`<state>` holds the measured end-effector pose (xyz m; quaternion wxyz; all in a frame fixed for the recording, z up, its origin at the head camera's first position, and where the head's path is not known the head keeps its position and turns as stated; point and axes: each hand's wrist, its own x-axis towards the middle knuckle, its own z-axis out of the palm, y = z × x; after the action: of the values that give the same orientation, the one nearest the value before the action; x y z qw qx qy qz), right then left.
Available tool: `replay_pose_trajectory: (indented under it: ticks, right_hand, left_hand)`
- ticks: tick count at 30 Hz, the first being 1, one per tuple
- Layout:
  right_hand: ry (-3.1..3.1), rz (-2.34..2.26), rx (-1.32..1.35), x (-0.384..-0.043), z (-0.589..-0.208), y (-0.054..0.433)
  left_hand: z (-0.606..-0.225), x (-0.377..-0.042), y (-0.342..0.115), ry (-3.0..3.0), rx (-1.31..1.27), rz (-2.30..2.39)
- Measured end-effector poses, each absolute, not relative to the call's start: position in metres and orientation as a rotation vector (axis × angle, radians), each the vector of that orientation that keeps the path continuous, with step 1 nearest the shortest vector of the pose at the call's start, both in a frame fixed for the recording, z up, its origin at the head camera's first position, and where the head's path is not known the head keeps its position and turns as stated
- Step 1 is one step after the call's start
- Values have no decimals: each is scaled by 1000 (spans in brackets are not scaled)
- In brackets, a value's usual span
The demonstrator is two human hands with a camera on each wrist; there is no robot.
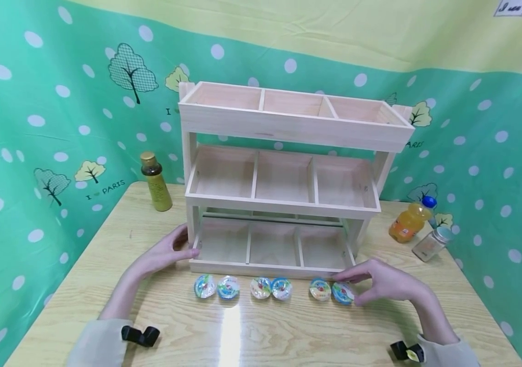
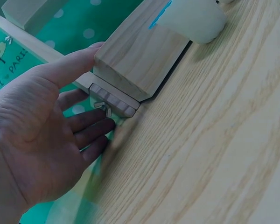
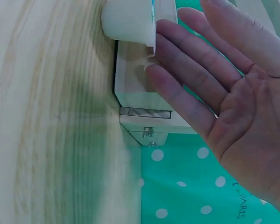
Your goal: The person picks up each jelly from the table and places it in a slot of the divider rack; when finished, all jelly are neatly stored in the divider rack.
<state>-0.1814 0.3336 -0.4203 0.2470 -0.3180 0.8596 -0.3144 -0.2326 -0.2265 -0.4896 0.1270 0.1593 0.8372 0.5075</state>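
Note:
A three-tier wooden rack [image 1: 284, 205] stands on the table, each tier split into three compartments with none holding anything. My left hand [image 1: 167, 253] is at its lower left corner; in the left wrist view the thumb [image 2: 74, 64] touches the bottom tier's front corner, the other fingers loosely extended beside the wing-nut bolt [image 2: 102, 107]. My right hand [image 1: 382, 280] is at the lower right corner, fingers fairly straight, fingertips right at the tier's front and beside the rightmost small cup [image 1: 343, 293] with a printed foil lid. Several such cups [image 1: 228, 288] line up in pairs before the rack.
A green bottle with a gold cap [image 1: 157, 186] stands left of the rack. At the right are an orange drink bottle [image 1: 410, 223] with a blue cap and a clear jar [image 1: 432, 244], near the polka-dot curtain [image 1: 509, 204]. Light glares on the table [image 1: 174, 316].

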Motion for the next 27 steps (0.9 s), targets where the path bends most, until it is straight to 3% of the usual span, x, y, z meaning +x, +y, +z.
replay_pose_trajectory:
  ticks: [27]
  right_hand:
    - [2348,-821,-866,-186,-424,335]
  left_hand:
    - [-489,-233,-227,2448,427,1447]
